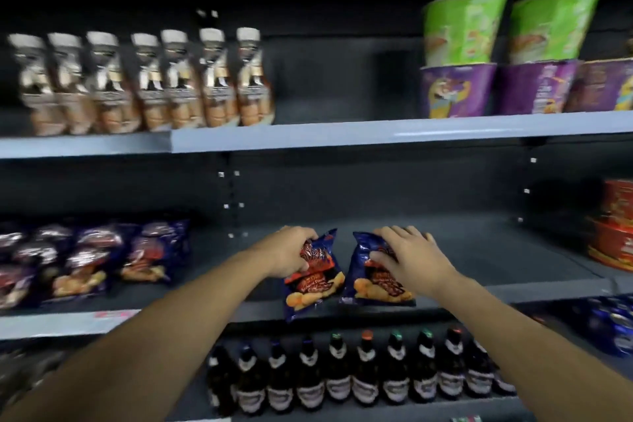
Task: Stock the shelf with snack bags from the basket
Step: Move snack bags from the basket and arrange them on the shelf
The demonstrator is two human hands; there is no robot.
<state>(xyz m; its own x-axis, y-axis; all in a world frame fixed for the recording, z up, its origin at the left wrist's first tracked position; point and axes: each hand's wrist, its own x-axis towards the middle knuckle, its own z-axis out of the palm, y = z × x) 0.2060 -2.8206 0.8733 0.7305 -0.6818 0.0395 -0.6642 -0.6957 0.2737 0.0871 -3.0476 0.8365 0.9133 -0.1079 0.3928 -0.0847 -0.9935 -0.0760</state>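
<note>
Left hand (291,255): fingers curled round the left snack bag (310,276), whose lower end overhangs the front edge of the middle shelf (479,250).
Right hand (407,259): fingers spread over the right snack bag (375,279), thumb pinching its face; bag just beside the first at the same edge.
Stocked bags (85,260): toward the shelf's left end.

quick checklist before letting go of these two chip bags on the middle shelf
1. Left hand holds the left bag: ok, fingers curled round its top.
2. Right hand holds the right bag: ok, thumb and fingers grip its upper part.
3. Left bag fully on the shelf: not ok, its lower end hangs past the front edge.
4. Right bag fully on the shelf: ok, its bottom sits at the front edge.
5. Free space to the right: ok, bare shelf up to the red tins.
6. Basket within reach: cannot tell, not in view.
</note>
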